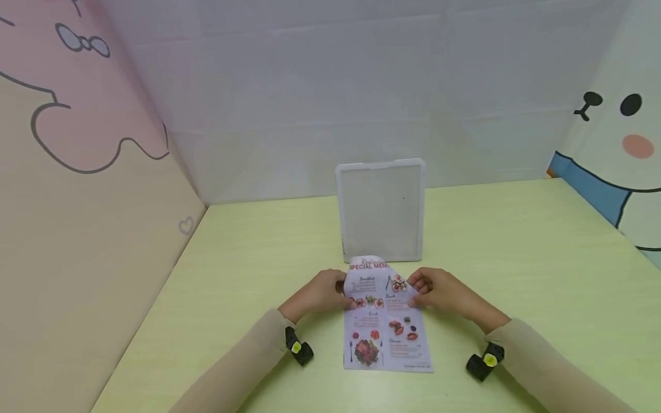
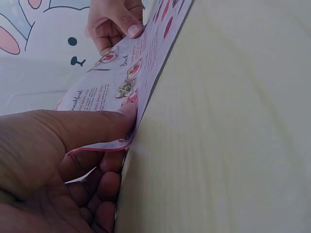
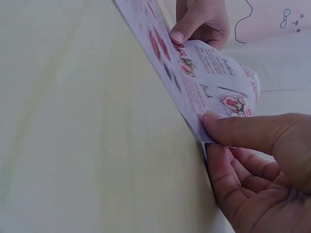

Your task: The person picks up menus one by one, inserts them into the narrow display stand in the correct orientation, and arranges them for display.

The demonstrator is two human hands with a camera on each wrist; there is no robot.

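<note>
Both hands grasp one menu sheet (image 1: 384,321) in the head view: the left hand (image 1: 319,293) pinches its 9 o'clock edge, the right hand (image 1: 439,293) its 3 o'clock edge, the far end curling up off the green counter (image 1: 516,258) before a white frame (image 1: 381,211) at 12 o'clock. Left wrist view: thumb (image 2: 87,127) atop the sheet, fingers beneath. Right wrist view: thumb (image 3: 243,132) pinching likewise.

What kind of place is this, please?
Probably a staged tabletop booth rather than a real restaurant: a pale green table walled by cartoon-printed panels, with a clear upright stand and a restaurant menu sheet pinched by both hands.
</note>
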